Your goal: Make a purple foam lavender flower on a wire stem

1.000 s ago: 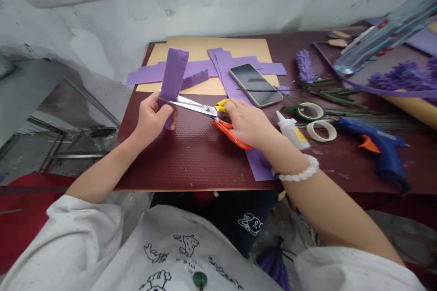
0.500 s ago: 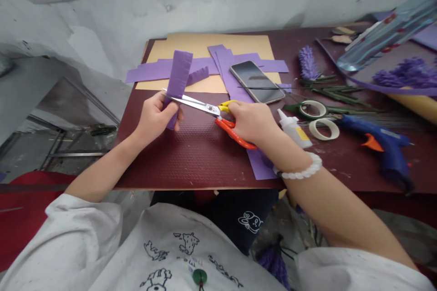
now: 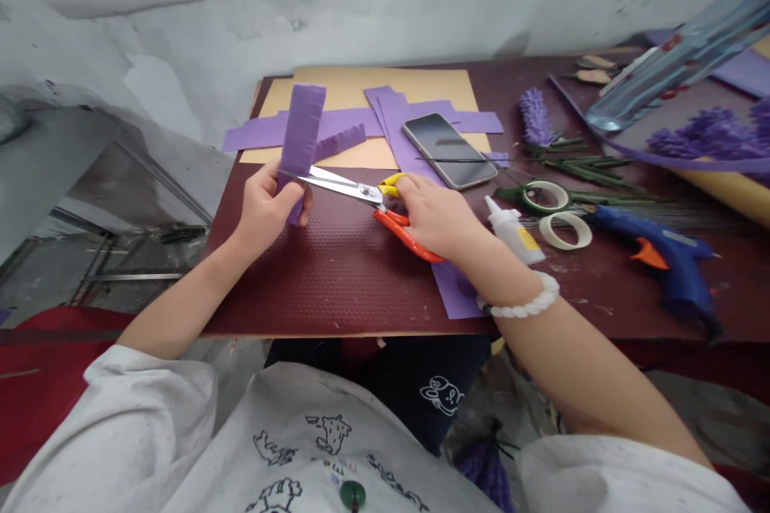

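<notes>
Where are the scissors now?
Near the middle of the head view: the scissors are in the right hand, blades at the purple strip the left hand holds.

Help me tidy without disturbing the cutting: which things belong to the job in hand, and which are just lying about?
In the job:
purple strip, in the left hand
scissors, in the right hand
loose purple strips, probably more material

Apparently lying about:
smartphone
white squeeze bottle
glue gun
white tape roll
clear plastic bottle
</notes>
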A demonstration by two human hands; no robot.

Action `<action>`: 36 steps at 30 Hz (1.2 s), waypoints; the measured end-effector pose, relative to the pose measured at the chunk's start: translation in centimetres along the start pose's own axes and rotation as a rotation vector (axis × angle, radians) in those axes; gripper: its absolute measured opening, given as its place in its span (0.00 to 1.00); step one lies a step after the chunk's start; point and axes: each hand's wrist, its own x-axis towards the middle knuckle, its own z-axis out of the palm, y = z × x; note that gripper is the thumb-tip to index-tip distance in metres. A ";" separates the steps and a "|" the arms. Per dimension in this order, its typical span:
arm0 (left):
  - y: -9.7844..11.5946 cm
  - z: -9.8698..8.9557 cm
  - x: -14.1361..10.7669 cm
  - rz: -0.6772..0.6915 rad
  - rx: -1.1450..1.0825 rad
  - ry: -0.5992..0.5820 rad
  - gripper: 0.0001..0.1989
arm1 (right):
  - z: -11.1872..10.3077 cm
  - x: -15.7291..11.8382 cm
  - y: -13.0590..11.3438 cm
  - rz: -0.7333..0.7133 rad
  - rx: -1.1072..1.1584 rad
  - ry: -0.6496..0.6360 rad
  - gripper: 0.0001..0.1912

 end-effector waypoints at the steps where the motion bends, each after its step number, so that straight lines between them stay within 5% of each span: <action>1: -0.1 0.0 0.0 0.008 -0.008 0.003 0.03 | 0.0 0.0 0.0 0.002 0.006 -0.001 0.24; 36: 0.1 0.1 -0.2 0.029 0.024 -0.031 0.05 | 0.0 -0.1 -0.2 0.078 -0.137 -0.030 0.23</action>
